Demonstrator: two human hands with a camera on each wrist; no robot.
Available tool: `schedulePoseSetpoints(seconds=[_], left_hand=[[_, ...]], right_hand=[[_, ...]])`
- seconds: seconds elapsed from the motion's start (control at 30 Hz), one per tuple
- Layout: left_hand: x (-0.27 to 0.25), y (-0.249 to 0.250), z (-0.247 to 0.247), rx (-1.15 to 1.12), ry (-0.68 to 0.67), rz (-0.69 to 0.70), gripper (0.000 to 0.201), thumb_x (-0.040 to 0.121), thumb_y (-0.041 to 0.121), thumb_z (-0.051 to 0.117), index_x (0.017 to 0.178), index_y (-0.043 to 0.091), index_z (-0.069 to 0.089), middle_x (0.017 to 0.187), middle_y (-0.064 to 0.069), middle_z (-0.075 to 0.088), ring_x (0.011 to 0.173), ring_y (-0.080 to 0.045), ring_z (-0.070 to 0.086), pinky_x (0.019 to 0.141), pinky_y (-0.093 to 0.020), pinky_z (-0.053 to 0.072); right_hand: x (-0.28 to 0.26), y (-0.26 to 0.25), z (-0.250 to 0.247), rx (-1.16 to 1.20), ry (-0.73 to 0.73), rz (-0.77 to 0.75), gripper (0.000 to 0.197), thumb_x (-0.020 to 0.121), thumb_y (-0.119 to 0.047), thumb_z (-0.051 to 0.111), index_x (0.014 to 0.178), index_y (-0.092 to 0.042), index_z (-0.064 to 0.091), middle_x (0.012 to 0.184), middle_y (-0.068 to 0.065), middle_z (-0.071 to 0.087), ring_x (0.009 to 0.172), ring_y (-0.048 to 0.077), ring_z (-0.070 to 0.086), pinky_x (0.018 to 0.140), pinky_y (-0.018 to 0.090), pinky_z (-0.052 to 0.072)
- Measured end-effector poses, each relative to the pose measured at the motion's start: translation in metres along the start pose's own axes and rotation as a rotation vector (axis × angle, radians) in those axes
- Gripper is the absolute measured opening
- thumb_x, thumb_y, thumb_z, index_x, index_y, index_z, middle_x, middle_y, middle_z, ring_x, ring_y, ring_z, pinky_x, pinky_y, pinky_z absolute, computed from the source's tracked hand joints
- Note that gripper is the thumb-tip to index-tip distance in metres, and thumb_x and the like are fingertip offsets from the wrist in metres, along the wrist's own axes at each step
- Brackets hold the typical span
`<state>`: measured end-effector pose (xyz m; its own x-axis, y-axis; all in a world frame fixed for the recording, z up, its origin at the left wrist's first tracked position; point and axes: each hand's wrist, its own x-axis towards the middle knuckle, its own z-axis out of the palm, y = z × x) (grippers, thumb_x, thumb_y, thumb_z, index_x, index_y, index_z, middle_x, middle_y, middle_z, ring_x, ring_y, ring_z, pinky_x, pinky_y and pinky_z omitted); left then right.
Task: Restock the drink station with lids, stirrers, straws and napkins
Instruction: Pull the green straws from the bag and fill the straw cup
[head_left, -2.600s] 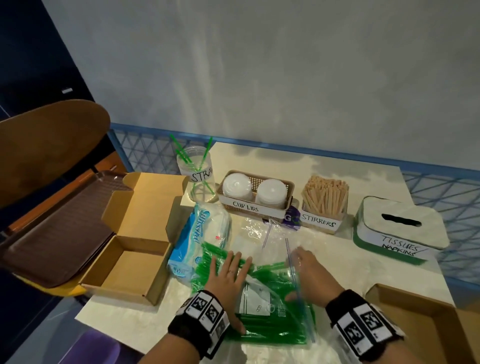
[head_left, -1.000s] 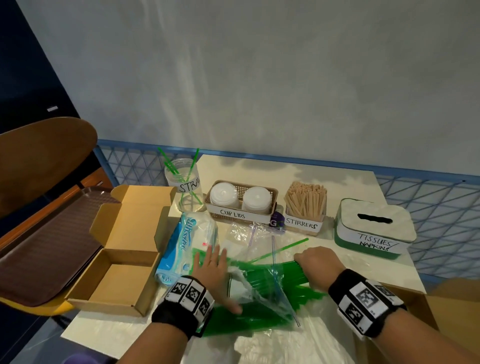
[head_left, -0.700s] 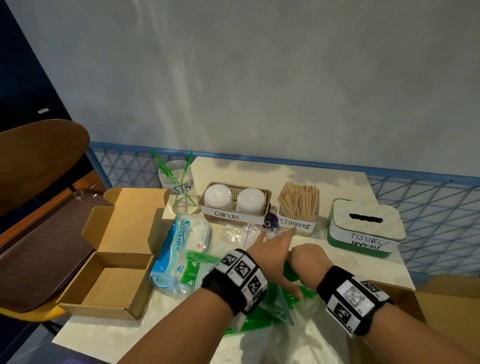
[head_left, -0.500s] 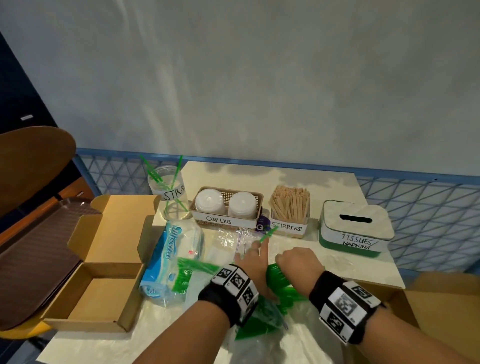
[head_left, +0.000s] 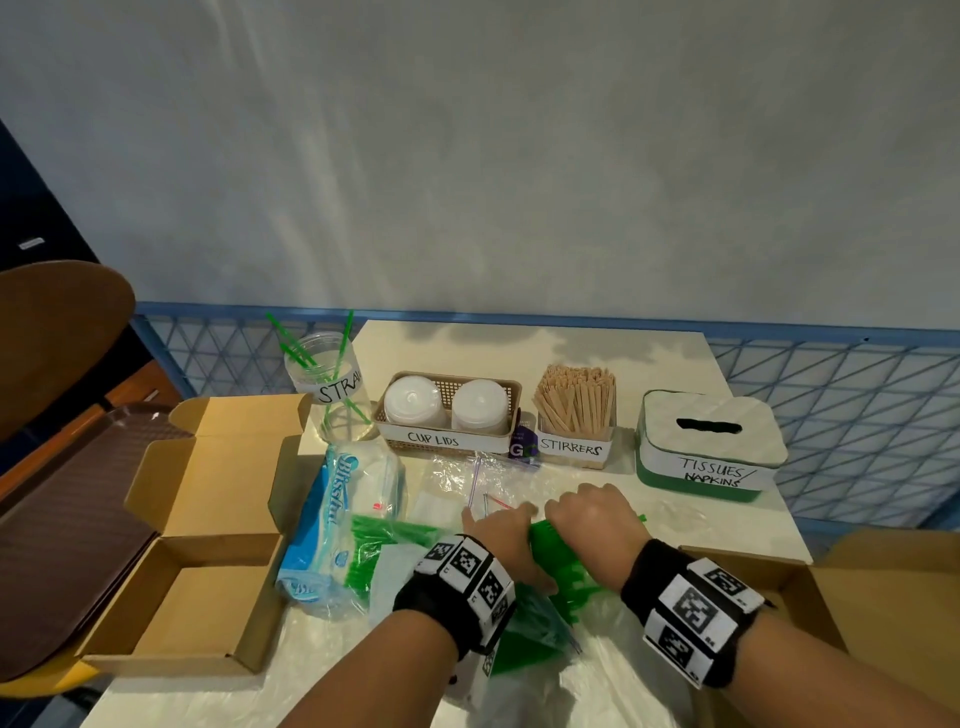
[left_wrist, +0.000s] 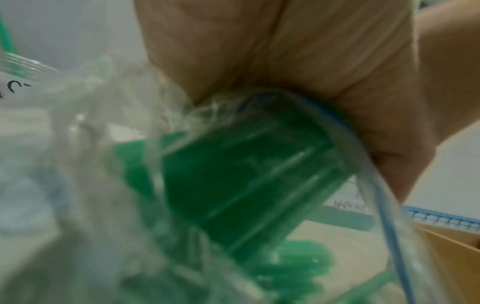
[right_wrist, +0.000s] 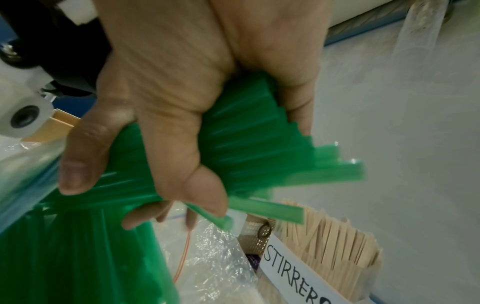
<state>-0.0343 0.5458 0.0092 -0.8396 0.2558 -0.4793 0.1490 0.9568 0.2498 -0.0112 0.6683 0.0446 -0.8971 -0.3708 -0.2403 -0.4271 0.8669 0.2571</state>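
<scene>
A bundle of green straws (head_left: 558, 553) sticks out of a clear zip bag (head_left: 524, 629) at the table's near edge. My right hand (head_left: 597, 519) grips the bundle's free end, and in the right wrist view the straws (right_wrist: 246, 144) fan out from that fist (right_wrist: 182, 82). My left hand (head_left: 501, 530) lies right beside it and holds the bag (left_wrist: 78, 144) around the straws (left_wrist: 246, 174). The jar labelled for straws (head_left: 332, 384) stands at the back left with a few straws in it.
Behind my hands stand the cup lids basket (head_left: 434, 439), the stirrers box (head_left: 574, 410) and the tissues/napkins box (head_left: 706, 441). A blue tissue pack (head_left: 337, 514) and an open cardboard box (head_left: 182, 597) lie left. Another box (head_left: 810, 597) sits right, a brown tray (head_left: 62, 519) far left.
My left hand left the bag's left side and came across next to the right hand. The right hand closed on a bundle of straws and drew it partly from the bag.
</scene>
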Motion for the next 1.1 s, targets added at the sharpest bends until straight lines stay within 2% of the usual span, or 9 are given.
schedulePoseSetpoints(seconds=[0.13, 0.23, 0.37, 0.47, 0.57, 0.67, 0.8, 1.0, 1.1], left_hand=[[-0.003, -0.003, -0.004, -0.045, 0.068, 0.04, 0.048, 0.073, 0.033, 0.073, 0.116, 0.018, 0.057, 0.115, -0.002, 0.063, 0.115, -0.021, 0.054, 0.113, -0.05, 0.019], [-0.005, -0.01, -0.008, -0.138, 0.145, 0.037, 0.043, 0.073, 0.03, 0.073, 0.112, 0.02, 0.059, 0.109, 0.001, 0.066, 0.11, -0.02, 0.056, 0.113, -0.048, 0.022], [-0.002, -0.029, -0.016, -0.394, 0.227, 0.05, 0.032, 0.063, 0.028, 0.077, 0.09, 0.023, 0.061, 0.09, 0.0, 0.066, 0.097, -0.022, 0.063, 0.101, -0.047, 0.042], [0.002, -0.041, -0.018, -0.502, 0.243, 0.089, 0.028, 0.05, 0.035, 0.072, 0.066, 0.027, 0.05, 0.073, 0.001, 0.061, 0.084, -0.028, 0.065, 0.088, -0.047, 0.05], [0.002, -0.045, -0.016, -0.561, 0.266, 0.128, 0.028, 0.056, 0.032, 0.076, 0.062, 0.027, 0.049, 0.061, 0.009, 0.052, 0.065, -0.019, 0.054, 0.071, -0.038, 0.05], [0.001, -0.046, -0.013, -0.628, 0.281, 0.172, 0.022, 0.064, 0.028, 0.073, 0.062, 0.025, 0.051, 0.061, 0.008, 0.054, 0.059, -0.013, 0.051, 0.058, -0.025, 0.042], [-0.006, -0.047, -0.015, -0.72, 0.353, 0.218, 0.015, 0.065, 0.017, 0.071, 0.069, 0.025, 0.059, 0.067, 0.004, 0.063, 0.067, -0.013, 0.06, 0.062, -0.025, 0.05], [-0.016, -0.059, -0.022, -0.622, 0.405, 0.267, 0.06, 0.063, 0.038, 0.068, 0.12, 0.024, 0.055, 0.103, -0.001, 0.07, 0.097, -0.015, 0.065, 0.093, -0.037, 0.051], [-0.025, -0.071, -0.034, -0.189, 0.364, 0.24, 0.082, 0.068, 0.062, 0.068, 0.135, 0.024, 0.04, 0.118, 0.003, 0.063, 0.115, -0.015, 0.052, 0.116, -0.045, 0.018]], right_hand=[[0.004, -0.002, 0.0, 0.024, 0.254, 0.002, 0.038, 0.065, -0.007, 0.076, 0.1, -0.014, 0.062, 0.092, 0.008, 0.066, 0.089, 0.029, 0.063, 0.084, 0.045, 0.047], [0.007, 0.002, 0.012, 0.237, 0.394, 0.081, 0.072, 0.046, -0.005, 0.084, 0.111, -0.021, 0.06, 0.109, 0.006, 0.063, 0.101, 0.028, 0.062, 0.092, 0.052, 0.044], [0.001, 0.01, 0.015, 1.002, 0.548, 0.218, 0.092, 0.065, -0.018, 0.083, 0.14, -0.029, 0.031, 0.14, -0.006, 0.03, 0.126, 0.008, 0.032, 0.108, 0.027, 0.028], [0.003, 0.0, 0.023, 1.605, 0.416, 0.324, 0.094, 0.068, -0.028, 0.081, 0.143, -0.026, 0.024, 0.143, -0.005, 0.03, 0.13, 0.008, 0.032, 0.104, 0.026, 0.029], [0.015, -0.016, 0.03, 1.87, 0.226, 0.285, 0.096, 0.056, -0.037, 0.084, 0.137, -0.027, 0.033, 0.137, -0.004, 0.045, 0.128, 0.014, 0.041, 0.105, 0.032, 0.036], [0.026, -0.035, 0.021, 1.985, 0.149, 0.224, 0.069, 0.054, -0.026, 0.083, 0.115, -0.023, 0.052, 0.116, 0.0, 0.063, 0.107, 0.014, 0.059, 0.092, 0.031, 0.049], [0.044, -0.057, 0.01, 2.266, 0.293, 0.323, 0.048, 0.062, -0.004, 0.08, 0.108, -0.003, 0.065, 0.105, 0.015, 0.07, 0.097, 0.025, 0.067, 0.083, 0.032, 0.054], [0.055, -0.061, -0.008, 2.22, 0.411, 0.423, 0.023, 0.073, 0.007, 0.071, 0.093, -0.005, 0.066, 0.085, 0.009, 0.071, 0.08, 0.021, 0.067, 0.07, 0.029, 0.055], [0.056, -0.054, -0.015, 2.182, 0.444, 0.37, 0.022, 0.075, 0.005, 0.069, 0.096, 0.0, 0.067, 0.09, 0.012, 0.07, 0.079, 0.02, 0.068, 0.07, 0.031, 0.056]])
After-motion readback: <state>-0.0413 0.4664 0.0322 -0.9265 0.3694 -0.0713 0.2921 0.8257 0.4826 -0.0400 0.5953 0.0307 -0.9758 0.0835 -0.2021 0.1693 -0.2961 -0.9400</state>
